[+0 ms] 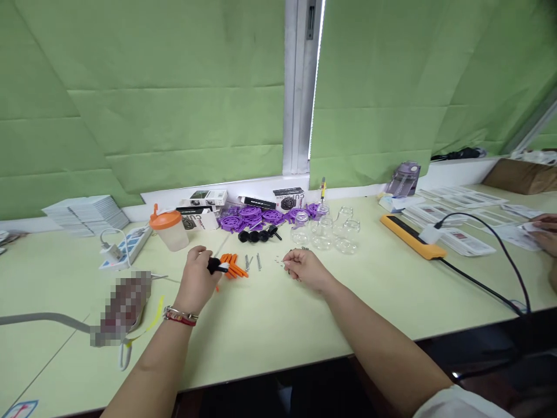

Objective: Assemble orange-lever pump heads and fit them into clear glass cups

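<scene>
My left hand is closed around a black part with a rounded body and a short stem; some white shows beside it. Under and beside that hand lie several orange sticks. Thin metal pins rest between my two hands. My right hand is low over the table, thumb and fingertips pinched together. Whatever they hold is too small to make out. Tiny pale bits are scattered just left of those fingertips. Behind, several black knobs stand in front of purple plastic rings.
Clear rounded containers stand behind my right hand. Printed boxes and an orange-lidded cup are at back left. A phone-like blurred item lies left; an orange power strip lies right. Another person's hand holds paper at far right.
</scene>
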Motion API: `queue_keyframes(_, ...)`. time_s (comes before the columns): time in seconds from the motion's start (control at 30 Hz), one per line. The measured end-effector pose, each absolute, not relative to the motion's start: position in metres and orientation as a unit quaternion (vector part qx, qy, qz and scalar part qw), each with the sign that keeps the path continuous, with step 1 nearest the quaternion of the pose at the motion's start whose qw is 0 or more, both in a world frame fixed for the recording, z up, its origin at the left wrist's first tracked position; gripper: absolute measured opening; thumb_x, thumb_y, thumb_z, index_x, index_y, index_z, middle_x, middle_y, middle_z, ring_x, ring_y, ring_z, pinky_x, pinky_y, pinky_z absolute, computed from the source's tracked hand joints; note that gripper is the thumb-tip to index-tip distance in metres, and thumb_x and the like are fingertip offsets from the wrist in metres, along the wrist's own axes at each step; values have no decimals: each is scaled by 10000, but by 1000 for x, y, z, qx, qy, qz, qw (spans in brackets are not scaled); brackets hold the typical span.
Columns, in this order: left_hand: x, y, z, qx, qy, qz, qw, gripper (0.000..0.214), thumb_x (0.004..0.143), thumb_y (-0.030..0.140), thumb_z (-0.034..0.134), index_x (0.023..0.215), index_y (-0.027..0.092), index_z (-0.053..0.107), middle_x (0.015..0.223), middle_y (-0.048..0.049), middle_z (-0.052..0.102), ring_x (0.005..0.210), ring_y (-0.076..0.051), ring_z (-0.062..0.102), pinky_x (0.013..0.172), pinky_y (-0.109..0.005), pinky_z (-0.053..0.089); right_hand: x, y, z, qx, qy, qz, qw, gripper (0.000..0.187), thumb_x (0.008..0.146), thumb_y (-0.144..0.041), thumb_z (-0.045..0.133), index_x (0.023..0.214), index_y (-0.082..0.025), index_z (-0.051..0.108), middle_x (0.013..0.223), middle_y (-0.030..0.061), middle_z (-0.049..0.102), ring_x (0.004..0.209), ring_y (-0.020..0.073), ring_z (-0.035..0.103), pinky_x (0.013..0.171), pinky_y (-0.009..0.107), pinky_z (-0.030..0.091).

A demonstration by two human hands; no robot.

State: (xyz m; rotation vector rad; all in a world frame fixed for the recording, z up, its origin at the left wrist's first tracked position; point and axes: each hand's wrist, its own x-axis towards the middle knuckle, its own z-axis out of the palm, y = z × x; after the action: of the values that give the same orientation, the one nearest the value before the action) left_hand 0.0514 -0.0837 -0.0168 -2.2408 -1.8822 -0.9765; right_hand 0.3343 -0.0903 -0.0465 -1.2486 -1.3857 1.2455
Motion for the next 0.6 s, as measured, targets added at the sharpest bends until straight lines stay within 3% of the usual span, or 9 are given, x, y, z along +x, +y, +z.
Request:
queue_keyframes(0.1, 69, -90, -24, -787, -495, -348, -120, 172, 755, 234, 582, 920, 187, 578, 1146, -98, 533, 1076, -234, 544, 931, -374, 443, 343, -98, -48, -470, -498, 556, 472, 143, 700, -238, 626, 797, -147, 574, 651, -2, 610, 450, 57, 443, 414, 193, 319)
queue_keyframes(0.2, 81, -99, -42, -797, -434, -319, -274, 121, 809, 301, 563, 837, 193, 517, 979, -60, 607, 906, -185, 586, 808, -334, 483, 345, -103, -53, -454, -464, 592, 478, 175, 667, -229, 653, 799, -135, 585, 684, 18, 641, 439, 45, 447, 404, 185, 325)
queue_keyframes(0.27, 86, -104, -53, -800, -433, -294, -293, 152, 777, 280, 604, 851, 190, 506, 933, -52, 608, 857, -177, 576, 782, -328, 478, 342, -105, -58, -461, -456, 608, 459, 175, 646, -201, 662, 787, -133, 583, 686, 24, 649, 432, 44, 454, 391, 182, 323)
queue_keyframes(0.4, 87, -110, -63, -816, -408, -272, -307, 453, 706, 224, 672, 1124, 189, 502, 1080, -97, 569, 953, -202, 563, 864, -355, 454, 332, -107, -68, -511, -442, 614, 408, 149, 632, -133, 636, 764, -146, 568, 569, -14, 601, 399, 52, 438, 352, 172, 287)
queue_keyframes(0.5, 86, -108, -63, -828, -392, -254, -310, 376, 691, 203, 683, 1048, 187, 569, 1169, -118, 520, 1021, -219, 543, 902, -353, 435, 329, -108, -71, -538, -442, 599, 396, 135, 634, -97, 609, 744, -155, 557, 471, -55, 519, 381, 55, 416, 341, 168, 271)
queue_keyframes(0.6, 85, -104, -63, -835, -386, -246, -306, 263, 688, 187, 679, 933, 185, 582, 1126, -95, 537, 1018, -216, 531, 908, -343, 421, 330, -107, -72, -543, -456, 589, 388, 122, 644, -91, 604, 733, -159, 555, 455, -70, 484, 376, 54, 412, 343, 168, 275)
